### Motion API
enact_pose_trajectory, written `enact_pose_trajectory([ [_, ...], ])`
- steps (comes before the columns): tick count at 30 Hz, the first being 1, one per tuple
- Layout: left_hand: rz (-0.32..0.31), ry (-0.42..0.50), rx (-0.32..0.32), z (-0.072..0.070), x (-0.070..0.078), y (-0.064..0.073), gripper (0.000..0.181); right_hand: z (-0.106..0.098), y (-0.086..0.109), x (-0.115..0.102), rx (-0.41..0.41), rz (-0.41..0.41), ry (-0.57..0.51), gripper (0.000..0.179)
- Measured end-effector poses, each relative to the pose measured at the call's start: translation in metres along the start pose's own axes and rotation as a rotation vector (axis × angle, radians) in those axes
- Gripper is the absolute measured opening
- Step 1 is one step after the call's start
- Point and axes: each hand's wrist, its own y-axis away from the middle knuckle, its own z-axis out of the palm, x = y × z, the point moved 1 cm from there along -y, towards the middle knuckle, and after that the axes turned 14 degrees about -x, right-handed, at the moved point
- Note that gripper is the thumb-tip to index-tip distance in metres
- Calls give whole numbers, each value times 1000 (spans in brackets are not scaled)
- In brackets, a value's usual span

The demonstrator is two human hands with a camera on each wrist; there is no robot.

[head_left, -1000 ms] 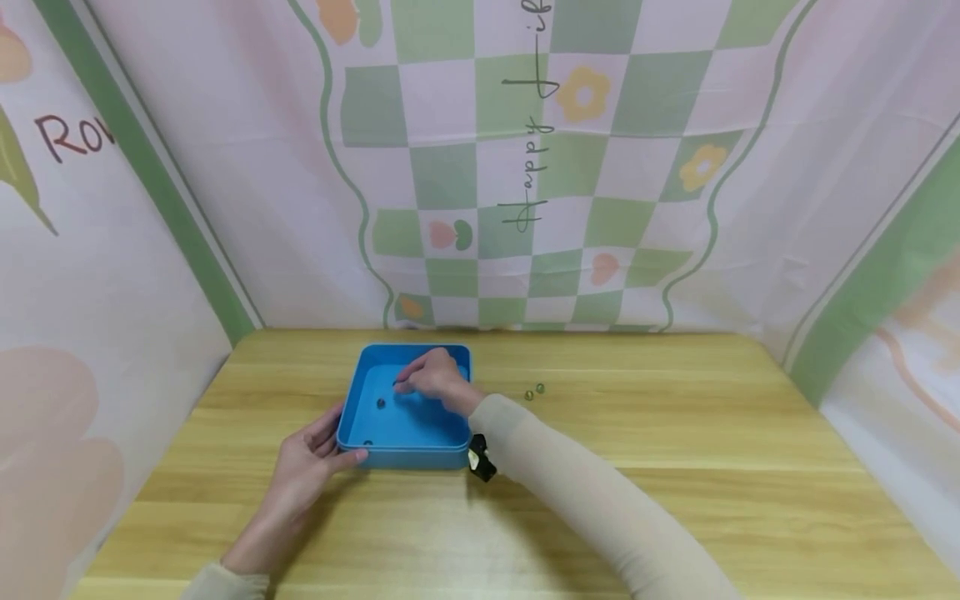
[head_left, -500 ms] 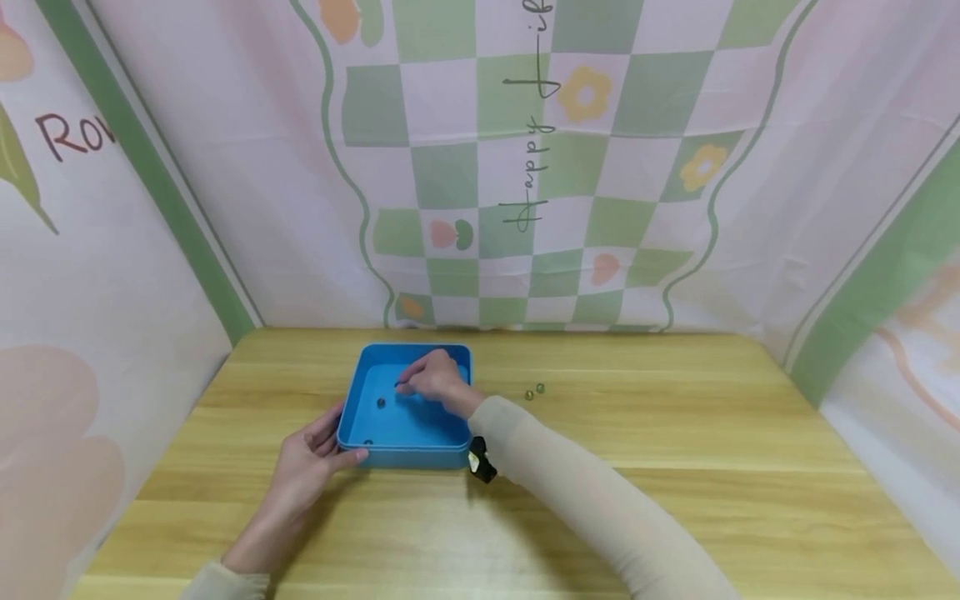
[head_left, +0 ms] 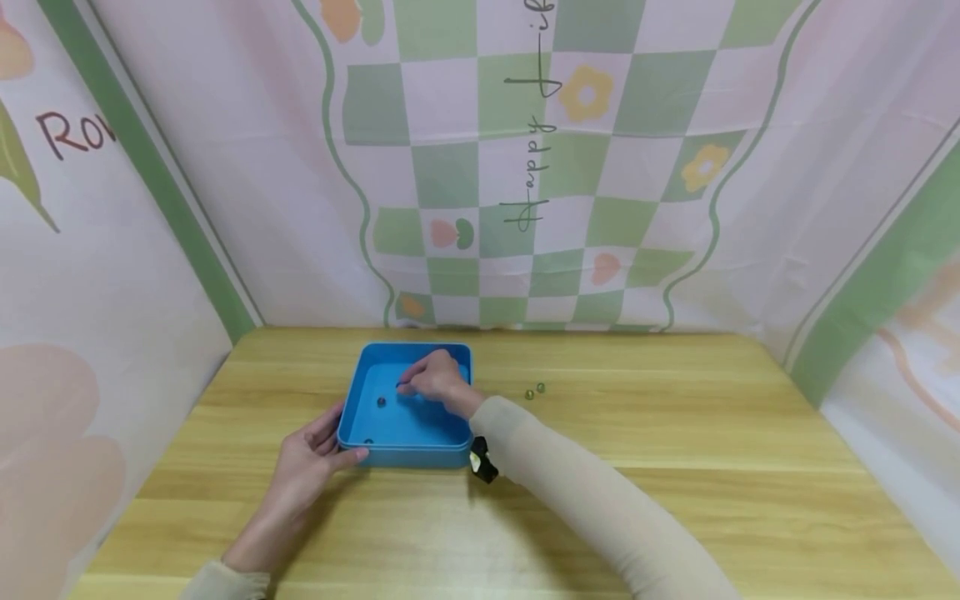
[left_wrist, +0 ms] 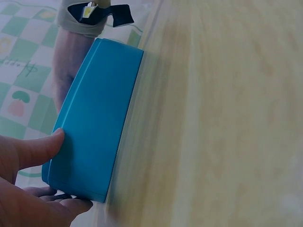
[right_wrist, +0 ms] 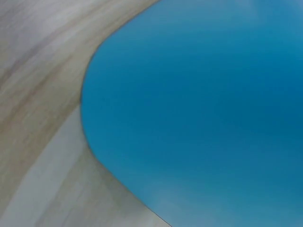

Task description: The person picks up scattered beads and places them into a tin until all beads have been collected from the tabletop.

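A shallow square blue box (head_left: 406, 457) sits on the wooden table. My left hand (head_left: 309, 454) grips its near left corner, thumb on the front wall and the other fingers along the left side. In the left wrist view, the thumb (left_wrist: 42, 149) presses the blue wall. My right hand (head_left: 437, 377) reaches over the right wall into the box, its fingertips pinched at a small dark marble (head_left: 400, 385), mostly hidden. A dark marble (head_left: 381, 402) lies nearby on the box floor, and another marble (head_left: 368, 442) is by the front wall. The right wrist view shows only box and table.
Two greenish glass marbles, a nearer one (head_left: 529, 395) and a farther one (head_left: 541, 387), lie on the table (head_left: 675, 467) right of the box. A patterned cloth (head_left: 510, 167) hangs behind the table. A black wrist camera (head_left: 483, 460) hangs beside the box's right wall.
My right hand has shifted very slightly to the right inside the box. The left hand, the box and the other marbles stay in place.
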Motion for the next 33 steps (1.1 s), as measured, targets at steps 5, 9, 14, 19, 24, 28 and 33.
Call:
enact_pose_trajectory([
  [5,2,1,1,1,0,0,87,0,1,1,12,2,-4,13],
  [9,3,-6,0,1,0,0,86,0,1,2,17,6,-3,12],
  [14,2,-10,-2,1,0,0,87,-3,1,1,19,-6,-7,9],
  [19,-2,-8,-1,2,-1,0,86,-14,10,-8,-1,-48,-15,9],
  [24,-1,5,2,2,-1,0,87,-33,28,-20,-12,-133,-46,11],
  [28,-3,12,8,2,-1,0,88,-51,41,-20,-9,-183,-91,13],
  [33,-6,-4,14,1,0,0,88,-81,57,-8,11,-188,-83,18],
])
